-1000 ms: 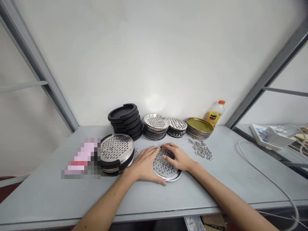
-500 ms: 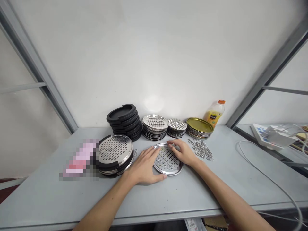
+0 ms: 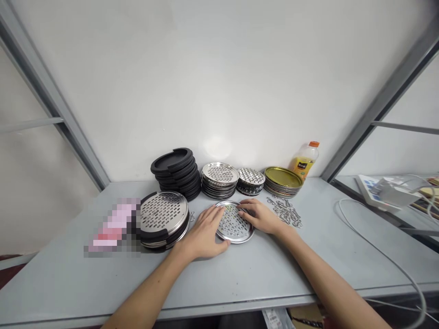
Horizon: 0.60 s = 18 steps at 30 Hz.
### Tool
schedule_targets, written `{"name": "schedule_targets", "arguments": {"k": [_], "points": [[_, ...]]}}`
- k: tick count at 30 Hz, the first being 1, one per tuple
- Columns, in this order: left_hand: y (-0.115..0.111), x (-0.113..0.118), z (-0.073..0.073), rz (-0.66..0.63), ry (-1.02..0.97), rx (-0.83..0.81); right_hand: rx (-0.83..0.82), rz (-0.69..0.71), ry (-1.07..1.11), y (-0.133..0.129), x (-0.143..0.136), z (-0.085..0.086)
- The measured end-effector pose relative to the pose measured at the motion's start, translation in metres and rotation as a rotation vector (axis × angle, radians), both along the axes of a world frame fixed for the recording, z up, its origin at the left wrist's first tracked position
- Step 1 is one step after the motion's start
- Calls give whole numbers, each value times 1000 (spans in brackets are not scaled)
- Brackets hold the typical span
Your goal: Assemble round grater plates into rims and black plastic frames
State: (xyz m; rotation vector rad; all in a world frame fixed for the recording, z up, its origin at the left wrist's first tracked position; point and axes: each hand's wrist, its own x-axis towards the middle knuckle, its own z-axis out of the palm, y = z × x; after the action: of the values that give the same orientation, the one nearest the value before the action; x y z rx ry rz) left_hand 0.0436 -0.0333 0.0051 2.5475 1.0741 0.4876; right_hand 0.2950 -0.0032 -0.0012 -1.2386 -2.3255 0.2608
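Note:
A round metal grater disc (image 3: 236, 226) with a raised rim and rows of holes lies on the grey table in front of me. Around its left side curves my left hand (image 3: 207, 233), fingers at the upper rim and thumb by the lower rim. My right hand (image 3: 259, 217) grips the upper right rim, its fingertips bent over the holed face. Left of my left hand stands a stack of grater discs with black rings (image 3: 163, 214). Small metal hooks or clips (image 3: 286, 212) lie in a loose heap beyond my right hand.
Along the wall stand black rings (image 3: 174, 171), silver grater discs (image 3: 220, 180), smaller coarse graters (image 3: 251, 180) and gold-coloured lids (image 3: 283, 180), all stacked. A juice bottle (image 3: 304, 162) is behind the lids. A white cable (image 3: 377, 251) crosses the right side; a blurred pink patch (image 3: 115, 224) is left.
The grater disc has slid slightly left and away from me, with both hands staying at its rim. The stacks and the heap of clips stay put.

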Motion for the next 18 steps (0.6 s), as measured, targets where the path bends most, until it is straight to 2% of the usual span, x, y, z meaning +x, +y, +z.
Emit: {"name": "schedule_targets", "arguments": {"k": [8,18], "points": [[2,3,-6,52,52,-44,-16,11,14,1,3,-1],[2,2,-2,40,89,-87,4,0,3,3,2,-7]]}}
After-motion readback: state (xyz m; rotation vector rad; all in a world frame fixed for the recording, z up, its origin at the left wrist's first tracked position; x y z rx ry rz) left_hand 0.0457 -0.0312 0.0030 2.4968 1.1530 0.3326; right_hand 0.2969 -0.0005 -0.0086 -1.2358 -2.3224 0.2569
